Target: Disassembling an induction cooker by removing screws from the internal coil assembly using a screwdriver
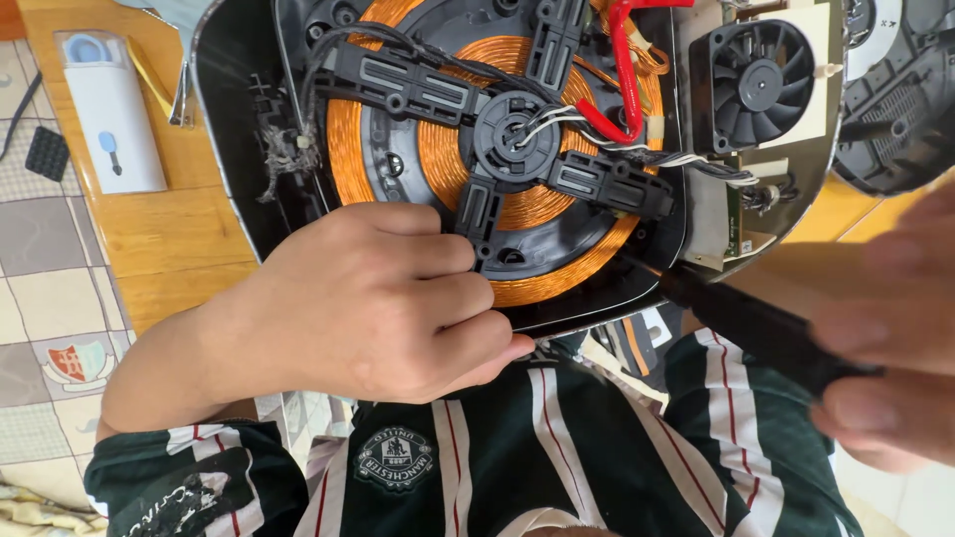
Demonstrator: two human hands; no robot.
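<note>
Wooden surface [169, 239] sits under a big opened cooker [517, 159], which fills most of it. Its orange coil [348, 149] lies bare, with a black fan [756, 85] beside. Left hand [368, 303] curls closed on the cooker's near edge. Right hand [885, 338] grips a black tool [756, 328]. A white box [109, 119] lies off to the side.
</note>
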